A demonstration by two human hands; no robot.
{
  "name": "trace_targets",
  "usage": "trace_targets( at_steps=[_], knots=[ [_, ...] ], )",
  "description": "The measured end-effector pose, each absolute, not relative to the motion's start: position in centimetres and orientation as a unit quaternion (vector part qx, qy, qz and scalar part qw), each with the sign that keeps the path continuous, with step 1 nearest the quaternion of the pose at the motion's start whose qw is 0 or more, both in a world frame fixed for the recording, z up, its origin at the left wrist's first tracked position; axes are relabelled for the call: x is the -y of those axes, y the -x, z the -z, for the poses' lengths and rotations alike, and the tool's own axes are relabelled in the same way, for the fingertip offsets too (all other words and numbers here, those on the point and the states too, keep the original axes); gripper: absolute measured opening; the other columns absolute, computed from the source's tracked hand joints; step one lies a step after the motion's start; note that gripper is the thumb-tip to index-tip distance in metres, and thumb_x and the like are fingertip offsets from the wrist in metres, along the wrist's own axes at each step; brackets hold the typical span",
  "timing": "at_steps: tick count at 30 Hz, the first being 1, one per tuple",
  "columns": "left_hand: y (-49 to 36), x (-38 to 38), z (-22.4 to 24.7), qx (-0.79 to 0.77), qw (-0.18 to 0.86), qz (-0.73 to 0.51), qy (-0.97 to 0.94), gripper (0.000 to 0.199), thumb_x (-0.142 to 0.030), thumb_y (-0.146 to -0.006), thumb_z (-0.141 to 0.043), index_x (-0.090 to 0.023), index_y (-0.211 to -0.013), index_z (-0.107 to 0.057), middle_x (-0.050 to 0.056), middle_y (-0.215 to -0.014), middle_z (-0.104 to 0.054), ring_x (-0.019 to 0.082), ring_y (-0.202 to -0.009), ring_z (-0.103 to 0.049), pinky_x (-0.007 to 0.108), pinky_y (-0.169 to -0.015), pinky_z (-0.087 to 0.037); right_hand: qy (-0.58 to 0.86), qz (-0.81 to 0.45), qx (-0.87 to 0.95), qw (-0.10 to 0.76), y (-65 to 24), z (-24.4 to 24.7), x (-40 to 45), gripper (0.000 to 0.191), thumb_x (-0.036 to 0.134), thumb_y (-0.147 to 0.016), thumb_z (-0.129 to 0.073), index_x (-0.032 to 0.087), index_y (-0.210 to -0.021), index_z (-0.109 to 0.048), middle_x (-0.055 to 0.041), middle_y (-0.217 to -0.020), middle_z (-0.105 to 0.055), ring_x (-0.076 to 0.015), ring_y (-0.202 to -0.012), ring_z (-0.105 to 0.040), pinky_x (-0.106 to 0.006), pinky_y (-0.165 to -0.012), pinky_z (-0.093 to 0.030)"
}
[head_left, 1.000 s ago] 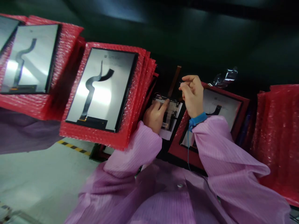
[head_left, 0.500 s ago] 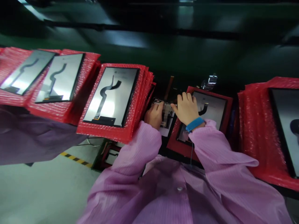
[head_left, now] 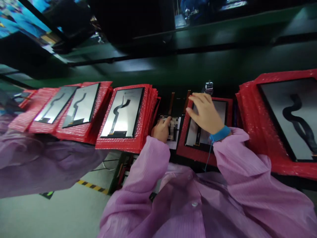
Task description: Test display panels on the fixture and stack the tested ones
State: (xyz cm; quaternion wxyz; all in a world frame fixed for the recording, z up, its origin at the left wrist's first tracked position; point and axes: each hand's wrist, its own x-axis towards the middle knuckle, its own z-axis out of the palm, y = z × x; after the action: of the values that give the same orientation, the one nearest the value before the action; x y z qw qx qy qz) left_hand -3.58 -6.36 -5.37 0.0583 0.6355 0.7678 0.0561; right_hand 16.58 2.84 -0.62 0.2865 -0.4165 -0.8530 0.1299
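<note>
Now, left hand [head_left: 160, 131] on opened device [head_left: 175, 127], grip unclear; right hand [head_left: 206, 113] spread above display panel [head_left: 192, 133]; device label [head_left: 170, 137] illegible.

- Shining glossy and bubbled across the red wrap [head_left: 145, 122], like thin plastic.
- Gleaming smooth and metallic on the silver panel [head_left: 131, 114].
- Looking smoother and darker along the black ribbon cable [head_left: 287, 114], like flexible plastic.
- Showing a mixed finish on the open device [head_left: 172, 127], dull black beside pale patches (too small for naming each material).
- Creasing softly as finely striped cloth in the pink garment [head_left: 198, 191].
- Appearing matt on the blue wristband [head_left: 220, 133].
- Glinting brightly on the small silvery object [head_left: 209, 86], metal or plastic being unclear.
</note>
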Motion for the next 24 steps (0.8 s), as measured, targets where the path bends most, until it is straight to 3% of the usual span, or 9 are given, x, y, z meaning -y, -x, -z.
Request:
trace_targets(
  at_steps=[5,9,13,16,20,24],
  knots=[
    [4.3,3.6,4.0,-0.734,0.020,-0.134,-0.665,0.035,-0.022,-0.095,-0.049,-0.019,-0.127,-0.061,0.013,-0.112,-0.067,0.026,-0.101,-0.067,0.038,-0.090,-0.054,0.543,-0.134,0.753,0.346,-19.8,2.3,-4.2,0.045,0.031,-0.087,-0.058,0.011,-0.127,-0.059,-0.0179,-0.121,-0.066,-0.0363,-0.115,-0.057,-0.058,-0.102,-0.045],
    [3.9,-0.7,4.3,-0.737,-0.037,-0.170,-0.653,0.039,-0.034,-0.092,-0.059,-0.017,-0.127,-0.059,0.017,-0.118,-0.063,0.033,-0.112,-0.060,0.048,-0.097,-0.051,0.548,-0.248,0.727,0.332,-20.2,4.6,-4.5,0.041,0.032,-0.084,-0.063,0.013,-0.121,-0.064,-0.0114,-0.095,-0.074,-0.0299,-0.095,-0.068,-0.049,-0.091,-0.052],
    [4.1,-3.6,5.4,-0.734,0.000,-0.171,-0.658,0.049,-0.031,-0.085,-0.068,-0.014,-0.130,-0.056,0.017,-0.118,-0.062,0.033,-0.115,-0.058,0.049,-0.101,-0.048,0.504,-0.347,0.710,0.349,-19.2,5.2,-3.7,0.032,0.024,-0.085,-0.059,0.015,-0.114,-0.067,-0.0073,-0.091,-0.077,-0.0216,-0.084,-0.070,-0.039,-0.084,-0.053],
    [4.8,-4.1,5.6,-0.723,0.024,-0.206,-0.659,0.047,-0.018,-0.085,-0.062,-0.012,-0.130,-0.054,0.012,-0.105,-0.065,0.025,-0.104,-0.062,0.041,-0.097,-0.050,0.443,-0.405,0.720,0.348,-18.4,5.1,-3.2,0.027,0.025,-0.089,-0.055,0.017,-0.112,-0.067,-0.0055,-0.092,-0.077,-0.0198,-0.087,-0.070,-0.038,-0.087,-0.052],
    [5.4,-3.9,5.4,-0.727,0.080,-0.268,-0.627,0.052,-0.013,-0.081,-0.059,-0.013,-0.132,-0.051,0.001,-0.082,-0.063,0.016,-0.076,-0.063,0.030,-0.081,-0.054,0.380,-0.436,0.745,0.333,-18.0,5.0,-3.0,0.019,0.031,-0.089,-0.056,0.019,-0.098,-0.068,-0.0053,-0.099,-0.076,-0.0213,-0.095,-0.068,-0.042,-0.095,-0.049],
    [5.5,-3.7,5.2,-0.709,0.145,-0.319,-0.612,0.062,-0.011,-0.075,-0.060,-0.017,-0.135,-0.047,-0.002,-0.083,-0.063,0.012,-0.070,-0.062,0.025,-0.072,-0.053,0.343,-0.479,0.739,0.326,-18.3,4.9,-2.9,0.032,0.042,-0.097,-0.043,0.023,-0.098,-0.068,-0.0031,-0.100,-0.073,-0.0204,-0.100,-0.064,-0.042,-0.099,-0.047]
  ],
)
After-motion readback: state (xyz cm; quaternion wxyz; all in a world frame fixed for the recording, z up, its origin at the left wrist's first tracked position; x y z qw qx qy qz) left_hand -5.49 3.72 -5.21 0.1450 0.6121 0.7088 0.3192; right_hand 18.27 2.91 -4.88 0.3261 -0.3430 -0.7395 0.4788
